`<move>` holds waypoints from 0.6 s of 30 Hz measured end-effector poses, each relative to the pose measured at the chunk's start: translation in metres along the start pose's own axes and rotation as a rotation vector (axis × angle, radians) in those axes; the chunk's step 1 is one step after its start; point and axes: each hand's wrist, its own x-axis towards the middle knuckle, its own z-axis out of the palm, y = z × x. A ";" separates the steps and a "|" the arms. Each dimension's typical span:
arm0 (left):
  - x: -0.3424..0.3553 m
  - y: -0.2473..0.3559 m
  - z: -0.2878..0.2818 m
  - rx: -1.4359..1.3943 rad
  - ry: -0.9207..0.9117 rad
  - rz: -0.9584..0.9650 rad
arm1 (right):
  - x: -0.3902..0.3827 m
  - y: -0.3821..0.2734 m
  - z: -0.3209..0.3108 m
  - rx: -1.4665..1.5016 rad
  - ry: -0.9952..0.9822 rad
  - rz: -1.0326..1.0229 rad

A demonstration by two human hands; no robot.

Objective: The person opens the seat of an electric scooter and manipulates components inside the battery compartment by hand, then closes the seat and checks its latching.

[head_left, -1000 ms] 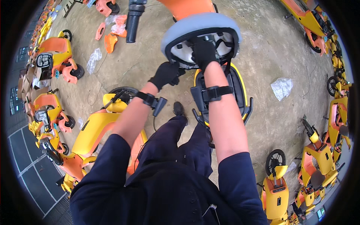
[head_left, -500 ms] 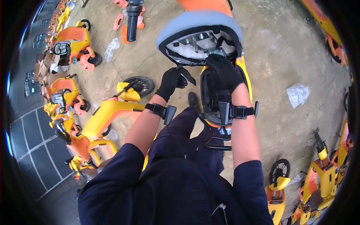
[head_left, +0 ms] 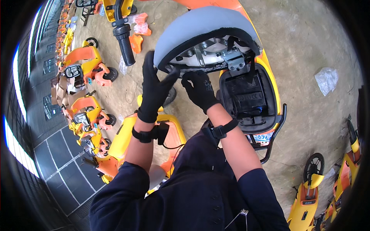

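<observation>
A scooter seat [head_left: 200,25] with a grey cover stands tipped up, its white underside and metal hinge bracket [head_left: 236,63] facing me. My left hand [head_left: 154,86], in a black glove, is open against the seat's left end, fingers stretched upward and thumb apart. Close beside it, my right hand [head_left: 201,90], gloved too, has its fingers curled together at the seat's lower edge. What those fingertips pinch is too small to make out. Below the bracket lies the scooter's black storage compartment [head_left: 248,94], framed by a yellow body.
A black handlebar grip [head_left: 125,46] juts in at upper left. Beside my left arm stands another yellow and orange scooter [head_left: 127,131]. More scooters [head_left: 86,61] line the left side, and one [head_left: 306,196] is at lower right. Clear plastic [head_left: 327,81] lies on the floor.
My right hand has left the hinge bracket for the seat's lower left edge. My left hand has risen to the seat's left end and opened. The view has shifted.
</observation>
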 end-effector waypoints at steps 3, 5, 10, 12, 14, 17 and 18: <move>0.022 0.028 0.012 -0.413 -0.054 -0.261 | 0.006 0.008 -0.002 -0.080 0.202 -0.313; 0.026 0.013 0.010 -0.390 -0.007 -0.186 | 0.013 -0.005 0.010 0.119 0.273 -0.107; 0.018 -0.005 0.001 -0.677 0.032 -0.190 | 0.017 0.014 0.042 0.148 0.082 0.086; -0.001 -0.024 0.011 -0.627 -0.023 -0.136 | 0.015 0.038 0.037 0.544 0.019 0.104; -0.003 -0.022 0.034 -0.561 -0.023 -0.083 | 0.015 0.041 0.001 0.075 -0.061 0.081; 0.031 -0.021 0.049 -0.464 0.232 0.010 | 0.023 0.024 0.000 -0.145 -0.133 0.025; 0.036 -0.009 0.056 -0.555 0.216 -0.043 | 0.026 0.027 -0.009 -0.195 -0.130 0.027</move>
